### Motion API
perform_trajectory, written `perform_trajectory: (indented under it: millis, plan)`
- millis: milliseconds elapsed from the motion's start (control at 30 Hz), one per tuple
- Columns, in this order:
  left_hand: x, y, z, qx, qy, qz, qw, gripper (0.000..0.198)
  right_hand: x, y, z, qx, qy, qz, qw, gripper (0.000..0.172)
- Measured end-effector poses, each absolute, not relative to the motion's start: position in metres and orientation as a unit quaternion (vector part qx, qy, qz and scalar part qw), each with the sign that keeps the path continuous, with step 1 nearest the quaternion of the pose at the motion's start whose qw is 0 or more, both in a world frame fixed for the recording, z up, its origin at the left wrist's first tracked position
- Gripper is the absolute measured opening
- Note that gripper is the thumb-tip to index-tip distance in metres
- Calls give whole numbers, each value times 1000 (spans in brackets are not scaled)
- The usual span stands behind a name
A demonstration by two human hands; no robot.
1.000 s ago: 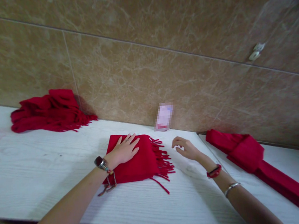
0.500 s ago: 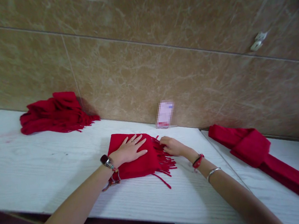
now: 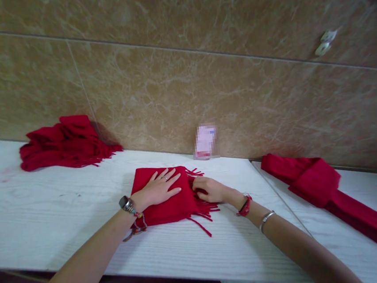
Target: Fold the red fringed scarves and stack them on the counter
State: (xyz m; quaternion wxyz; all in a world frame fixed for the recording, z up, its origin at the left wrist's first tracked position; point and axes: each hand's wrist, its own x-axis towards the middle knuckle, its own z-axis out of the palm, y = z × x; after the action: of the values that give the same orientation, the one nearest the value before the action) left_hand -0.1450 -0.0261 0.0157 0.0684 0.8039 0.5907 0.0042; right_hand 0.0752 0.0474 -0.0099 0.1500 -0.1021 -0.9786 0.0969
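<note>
A red scarf (image 3: 171, 207), folded into a flat rectangle, lies on the white tabletop with its fringe pointing right. My left hand (image 3: 160, 189) rests flat on top of it, fingers spread, holding nothing. At the fringed end, my right hand (image 3: 211, 190) has its fingers curled in among the tassels, close to the fold's edge. Its fingertips are partly hidden by the strands. One long tassel strays toward the table's front edge.
A crumpled red scarf (image 3: 60, 145) lies at the back left against the tiled wall (image 3: 157, 91). A phone-like pale pink thing (image 3: 206, 140), blurred, leans on the wall. Folded red cloth (image 3: 315, 182) stretches along the right, past a seam in the white table (image 3: 66, 224).
My right hand has moved slightly down along the fringe and closer to the scarf's body. The left hand stays flat on the scarf. The whole view has shifted a little.
</note>
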Motion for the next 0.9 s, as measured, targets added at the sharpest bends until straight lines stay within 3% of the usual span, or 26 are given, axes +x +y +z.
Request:
perform_trajectory:
  millis: [200,400,600,900]
  plan:
    - [-145,-24,15,797,600,-9,67,58,138,52,-13,-138,-976,36,167,18]
    - [-145,-25,16,797,601,-14,68,59,126,45,18,-118,-958,27,262,19]
    - [-146,-26,16,800,596,-14,62,58,79,28,7,-17,-985,64,160,20]
    - [-146,-21,13,801,595,-11,66,60,160,20,2,-108,-984,35,135,20]
